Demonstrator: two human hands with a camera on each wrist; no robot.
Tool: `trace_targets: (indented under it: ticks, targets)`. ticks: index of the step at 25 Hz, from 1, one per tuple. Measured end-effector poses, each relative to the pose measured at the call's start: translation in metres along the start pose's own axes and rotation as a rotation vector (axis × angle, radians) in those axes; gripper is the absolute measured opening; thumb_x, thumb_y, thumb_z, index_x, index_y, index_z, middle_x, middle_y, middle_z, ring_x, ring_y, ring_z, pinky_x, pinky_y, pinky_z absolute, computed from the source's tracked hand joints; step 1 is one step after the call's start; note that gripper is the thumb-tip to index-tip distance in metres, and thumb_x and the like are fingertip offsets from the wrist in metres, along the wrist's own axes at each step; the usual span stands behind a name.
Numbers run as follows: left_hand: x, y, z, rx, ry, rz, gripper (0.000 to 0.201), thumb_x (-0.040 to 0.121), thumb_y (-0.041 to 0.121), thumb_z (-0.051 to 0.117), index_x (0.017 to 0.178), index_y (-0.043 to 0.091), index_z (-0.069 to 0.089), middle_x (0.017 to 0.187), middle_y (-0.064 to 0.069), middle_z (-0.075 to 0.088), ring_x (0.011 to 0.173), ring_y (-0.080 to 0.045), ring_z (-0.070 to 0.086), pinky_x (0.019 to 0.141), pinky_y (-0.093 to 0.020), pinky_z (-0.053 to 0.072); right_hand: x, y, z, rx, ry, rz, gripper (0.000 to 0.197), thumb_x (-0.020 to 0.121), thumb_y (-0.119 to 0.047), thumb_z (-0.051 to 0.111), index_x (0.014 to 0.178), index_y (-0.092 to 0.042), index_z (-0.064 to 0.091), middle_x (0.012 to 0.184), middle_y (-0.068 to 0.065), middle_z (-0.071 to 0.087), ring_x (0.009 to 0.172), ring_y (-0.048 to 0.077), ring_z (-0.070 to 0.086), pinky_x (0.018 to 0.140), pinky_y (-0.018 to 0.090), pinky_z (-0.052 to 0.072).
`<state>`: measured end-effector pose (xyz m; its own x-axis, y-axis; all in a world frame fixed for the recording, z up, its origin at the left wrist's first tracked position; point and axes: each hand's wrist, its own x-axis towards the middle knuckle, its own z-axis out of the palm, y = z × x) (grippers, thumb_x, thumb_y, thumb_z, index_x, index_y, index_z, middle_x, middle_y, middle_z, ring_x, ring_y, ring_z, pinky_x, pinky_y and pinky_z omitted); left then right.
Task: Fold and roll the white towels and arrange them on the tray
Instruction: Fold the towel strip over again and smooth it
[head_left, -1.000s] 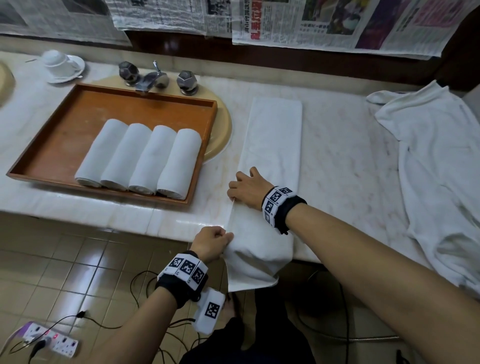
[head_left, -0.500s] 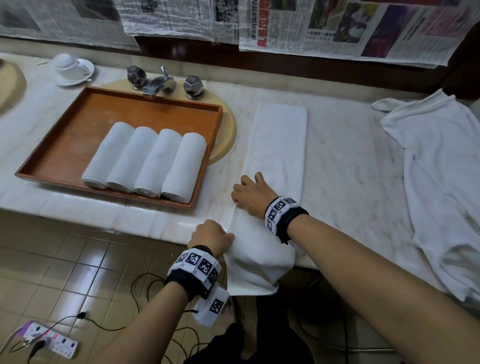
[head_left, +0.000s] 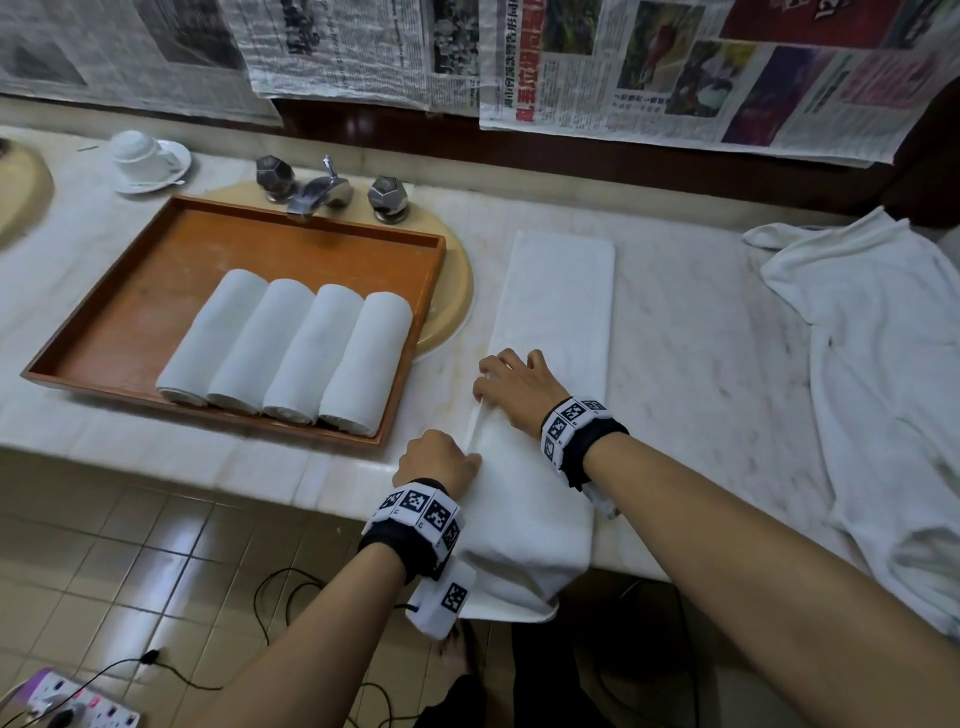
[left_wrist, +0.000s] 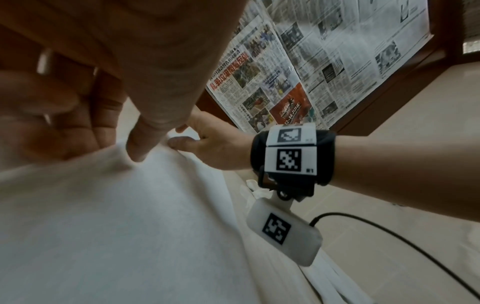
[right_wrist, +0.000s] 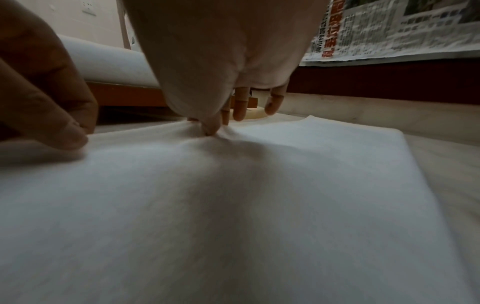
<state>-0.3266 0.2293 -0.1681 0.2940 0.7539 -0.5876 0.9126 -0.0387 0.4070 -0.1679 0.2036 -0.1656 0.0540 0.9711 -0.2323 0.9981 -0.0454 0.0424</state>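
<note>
a folded white towel (head_left: 556, 322) lies just right of the wooden tray (head_left: 156, 291), its near end hanging off the counter edge. left hand (head_left: 439, 460) and right hand (head_left: 514, 387) both pinch its left edge. soft, light, floppy; best held by that edge. newspaper (left_wrist: 288, 102) reads "14 june".

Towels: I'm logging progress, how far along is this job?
Done: four rolled towels lie in the tray. In hand: both hands pinch the folded towel's left edge, unrolled. Left: rolling it, plus the loose white cloth at right.
</note>
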Motion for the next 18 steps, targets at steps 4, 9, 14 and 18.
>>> trace_targets:
  ticks: [4,9,14,18]
  targets:
    - [0.007,0.01,0.002,0.009,0.006,0.004,0.013,0.083,0.026,0.061,0.084,0.016,0.068,0.092,-0.005,0.066,0.083,-0.026,0.063,0.076,-0.033,0.055,0.018,0.012,-0.01,-0.034,0.013,-0.037,0.036,0.088,0.003,0.05,0.111,-0.024,0.058,0.138,0.002,0.04,0.126,0.025,0.035,0.09,0.042,0.029]
    - [0.019,0.016,0.002,-0.007,0.055,0.031,0.012,0.082,0.033,0.06,0.083,0.021,0.064,0.092,-0.001,0.064,0.086,-0.024,0.061,0.079,-0.033,0.052,0.028,0.026,-0.004,-0.029,0.01,-0.098,0.032,0.092,-0.001,0.047,0.11,-0.025,0.057,0.126,0.0,0.045,0.118,0.022,0.038,0.086,0.039,0.029]
    - [0.022,0.024,0.0,0.067,0.043,0.016,0.017,0.084,0.028,0.055,0.091,0.016,0.065,0.097,-0.004,0.065,0.089,-0.026,0.061,0.079,-0.032,0.051,0.034,0.027,0.007,0.088,0.069,-0.05,0.02,0.096,-0.014,0.05,0.111,-0.025,0.058,0.13,0.001,0.045,0.118,0.023,0.042,0.084,0.038,0.026]
    - [0.021,0.036,0.003,0.253,0.133,0.087,0.038,0.087,0.029,0.055,0.122,0.013,0.049,0.127,-0.008,0.05,0.12,-0.029,0.045,0.09,-0.036,0.041,0.002,0.033,0.027,0.349,0.063,0.287,0.055,0.1,-0.032,0.045,0.15,-0.023,0.025,0.162,0.001,0.008,0.147,0.019,0.009,0.115,0.05,0.013]
